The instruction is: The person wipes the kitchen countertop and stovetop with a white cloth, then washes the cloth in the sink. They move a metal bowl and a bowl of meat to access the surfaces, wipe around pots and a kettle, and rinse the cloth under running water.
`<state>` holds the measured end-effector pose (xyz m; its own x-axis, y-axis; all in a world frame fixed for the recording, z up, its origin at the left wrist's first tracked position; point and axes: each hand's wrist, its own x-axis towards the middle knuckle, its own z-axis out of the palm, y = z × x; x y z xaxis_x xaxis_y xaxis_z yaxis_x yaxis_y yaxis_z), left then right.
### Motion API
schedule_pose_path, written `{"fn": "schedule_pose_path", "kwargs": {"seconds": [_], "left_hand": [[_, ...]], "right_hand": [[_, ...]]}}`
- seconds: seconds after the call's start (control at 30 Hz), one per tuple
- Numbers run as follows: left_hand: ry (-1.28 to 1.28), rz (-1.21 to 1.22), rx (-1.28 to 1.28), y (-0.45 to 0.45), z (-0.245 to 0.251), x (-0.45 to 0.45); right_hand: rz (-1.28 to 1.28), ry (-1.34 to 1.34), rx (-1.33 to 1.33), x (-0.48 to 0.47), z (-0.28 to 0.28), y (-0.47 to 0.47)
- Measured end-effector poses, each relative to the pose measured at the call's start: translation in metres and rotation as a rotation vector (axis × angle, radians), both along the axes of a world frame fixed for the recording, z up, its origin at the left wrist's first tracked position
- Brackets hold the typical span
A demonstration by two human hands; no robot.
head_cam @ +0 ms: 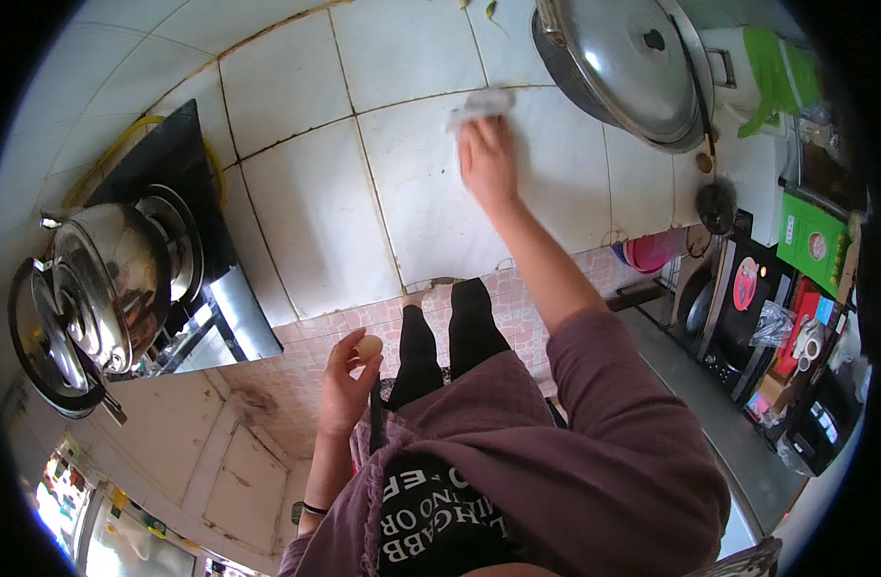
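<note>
My right hand (pixel 489 159) is stretched out over the white tiled counter (pixel 303 223), its fingers on a greyish-white cloth (pixel 484 105) that lies against the tiles. Both the hand and the cloth are somewhat blurred. Held low in front of the counter's edge, my left hand (pixel 345 382) grips a small, round, pale-brown thing (pixel 370 348) between thumb and fingers. It looks like an egg, but the picture does not settle this. A tiny green scrap (pixel 443 172) lies on the tiles to the left of my right wrist.
A metal kettle (pixel 112 278) stands on the gas stove (pixel 217 310) at left, beside a lidded pan (pixel 54 339). A large lidded wok (pixel 628 65) occupies the counter's back right. Green bits (pixel 491 9) lie at the back. Shelves with a green box (pixel 812 241) line the right.
</note>
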<state>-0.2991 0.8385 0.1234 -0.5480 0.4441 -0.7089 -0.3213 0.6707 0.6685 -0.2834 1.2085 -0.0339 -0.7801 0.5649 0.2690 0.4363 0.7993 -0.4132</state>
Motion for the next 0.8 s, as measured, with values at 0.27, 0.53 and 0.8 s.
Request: {"fn": "schedule_pose_path", "kwargs": {"seconds": [0.27,0.53,0.8], "left_hand": [[0.045,-0.024,0.051,-0.005,-0.007,0.007],[0.051,0.014,0.041,-0.003,-0.003,0.007],[0.048,0.085,0.056,-0.004,-0.007,0.008]], "right_hand": [[0.067,0.016,0.086,-0.022,0.011,0.006],[0.176,0.033,0.109,0.013,0.020,-0.020],[-0.361,0.444,-1.021,-0.012,0.055,0.059]]}}
